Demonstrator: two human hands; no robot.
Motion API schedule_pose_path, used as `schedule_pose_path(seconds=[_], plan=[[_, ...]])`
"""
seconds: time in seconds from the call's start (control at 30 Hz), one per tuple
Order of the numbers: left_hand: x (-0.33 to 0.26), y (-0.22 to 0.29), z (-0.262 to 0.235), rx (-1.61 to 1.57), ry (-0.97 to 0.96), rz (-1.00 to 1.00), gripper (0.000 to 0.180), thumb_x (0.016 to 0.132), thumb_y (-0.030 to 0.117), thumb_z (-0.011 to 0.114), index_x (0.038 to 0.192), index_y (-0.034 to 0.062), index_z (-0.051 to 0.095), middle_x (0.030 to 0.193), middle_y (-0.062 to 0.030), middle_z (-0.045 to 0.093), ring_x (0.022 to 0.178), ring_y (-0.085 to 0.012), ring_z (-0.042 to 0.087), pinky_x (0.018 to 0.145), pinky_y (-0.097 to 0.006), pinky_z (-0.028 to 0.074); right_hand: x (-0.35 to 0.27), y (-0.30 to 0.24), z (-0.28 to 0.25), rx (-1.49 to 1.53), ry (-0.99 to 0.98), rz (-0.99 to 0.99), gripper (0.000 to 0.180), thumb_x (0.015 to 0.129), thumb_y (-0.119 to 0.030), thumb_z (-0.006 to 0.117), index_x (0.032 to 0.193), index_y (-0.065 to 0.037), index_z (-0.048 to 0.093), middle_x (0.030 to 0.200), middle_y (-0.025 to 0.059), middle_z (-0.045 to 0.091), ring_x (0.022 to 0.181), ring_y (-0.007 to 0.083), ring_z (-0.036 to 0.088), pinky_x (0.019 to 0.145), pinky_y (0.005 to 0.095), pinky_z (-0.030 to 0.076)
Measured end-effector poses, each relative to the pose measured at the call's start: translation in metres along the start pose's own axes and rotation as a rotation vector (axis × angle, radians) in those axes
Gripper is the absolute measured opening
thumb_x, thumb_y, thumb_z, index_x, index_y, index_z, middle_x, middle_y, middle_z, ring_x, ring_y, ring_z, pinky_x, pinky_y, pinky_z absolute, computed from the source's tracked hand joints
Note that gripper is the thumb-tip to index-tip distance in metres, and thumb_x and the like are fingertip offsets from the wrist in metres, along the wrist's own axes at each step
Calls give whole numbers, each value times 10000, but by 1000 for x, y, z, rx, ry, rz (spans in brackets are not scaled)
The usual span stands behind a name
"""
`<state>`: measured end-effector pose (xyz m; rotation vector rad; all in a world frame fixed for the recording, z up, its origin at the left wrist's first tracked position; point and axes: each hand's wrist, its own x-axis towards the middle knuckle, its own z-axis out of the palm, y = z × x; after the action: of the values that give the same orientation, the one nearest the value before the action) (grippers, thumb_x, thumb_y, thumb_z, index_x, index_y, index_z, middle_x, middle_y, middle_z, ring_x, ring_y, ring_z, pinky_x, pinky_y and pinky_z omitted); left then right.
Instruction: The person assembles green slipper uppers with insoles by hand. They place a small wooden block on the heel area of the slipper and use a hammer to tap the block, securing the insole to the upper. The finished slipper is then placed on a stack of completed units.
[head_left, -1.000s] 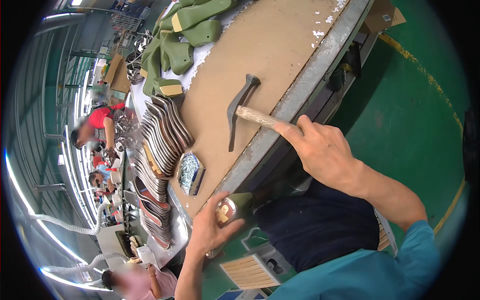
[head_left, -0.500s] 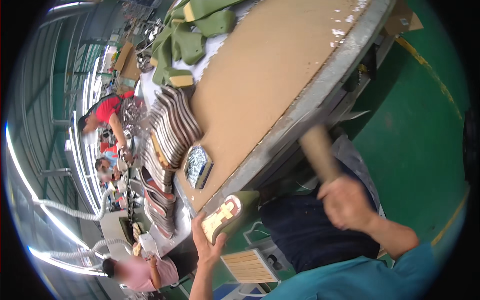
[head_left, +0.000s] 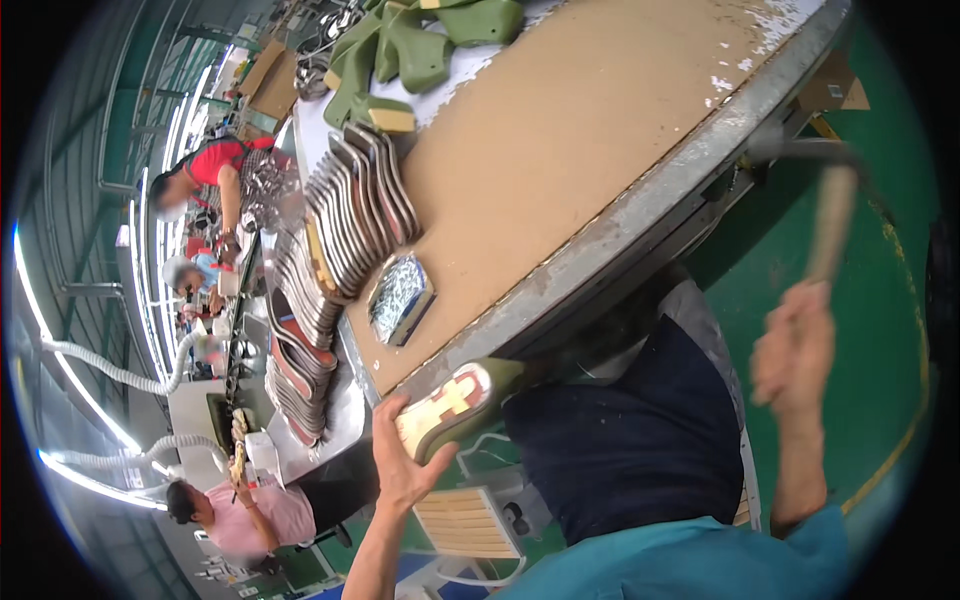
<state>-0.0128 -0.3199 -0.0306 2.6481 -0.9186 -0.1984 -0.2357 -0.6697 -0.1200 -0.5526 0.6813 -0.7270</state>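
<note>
A green shoe last [head_left: 507, 376] with a pale insole [head_left: 446, 408] on its bottom is in my left hand [head_left: 405, 472], sole side up, at the near edge of the table. The thumb presses its near side; the other fingers are partly hidden behind it. On the right, over the floor, my right hand [head_left: 797, 345] is wrapped round the wooden handle of a hammer [head_left: 833, 220]. The hammer is raised well apart from the last, its dark head blurred by motion. Nearest the left hand on the table stands an open box [head_left: 401, 300] of small silvery pieces.
Stacked curved insoles [head_left: 355, 205] line the left part of the brown-topped table [head_left: 540, 150]. Several green lasts [head_left: 415, 55] lie at the far end. A metal rim [head_left: 640, 225] edges the table. Co-workers in red [head_left: 215, 165] and pink [head_left: 250, 515] are on the left.
My right hand has swung the hammer up and to the right, away from the last. My left hand keeps hold of the last. The whole view has shifted slightly.
</note>
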Motion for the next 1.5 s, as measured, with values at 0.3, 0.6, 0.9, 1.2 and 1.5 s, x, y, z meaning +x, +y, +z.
schedule_pose_path(seconds=[0.3,0.6,0.9,1.2,1.5], plan=[[1,7,1,-23,-38,24,727,599,251,811,1179,9,445,1097,-178,493,1031,-333,504,906,-409,409,-53,84,24,-658,-526,375,408,935,-413,550,1043,-22,586,866,103,615,826,151,586,713,318,464],[63,65,-6,-68,-288,135,587,705,242,782,1187,12,540,1067,-142,585,1009,-285,569,893,-371,444,-57,52,4,-644,-355,320,363,967,-366,513,803,-47,452,557,-27,451,445,36,413,402,227,357],[91,57,6,-321,-514,223,528,722,174,770,1182,52,543,1062,-98,579,999,-189,566,901,-297,440,-74,46,-1,-941,-469,139,387,965,-376,515,823,-19,469,559,42,495,475,115,490,447,287,392],[62,45,-8,-14,-272,203,729,678,363,804,1274,88,487,1091,-153,624,1002,-335,605,863,-399,481,-79,12,74,-1138,-803,-404,331,960,-318,519,971,13,506,598,122,553,505,302,578,481,380,468],[57,43,12,173,-139,233,642,624,433,801,1064,34,557,875,-139,653,804,-329,646,698,-420,509,-57,8,137,-1595,-852,-672,234,899,-239,606,938,-39,492,649,163,591,574,378,598,482,459,467]])
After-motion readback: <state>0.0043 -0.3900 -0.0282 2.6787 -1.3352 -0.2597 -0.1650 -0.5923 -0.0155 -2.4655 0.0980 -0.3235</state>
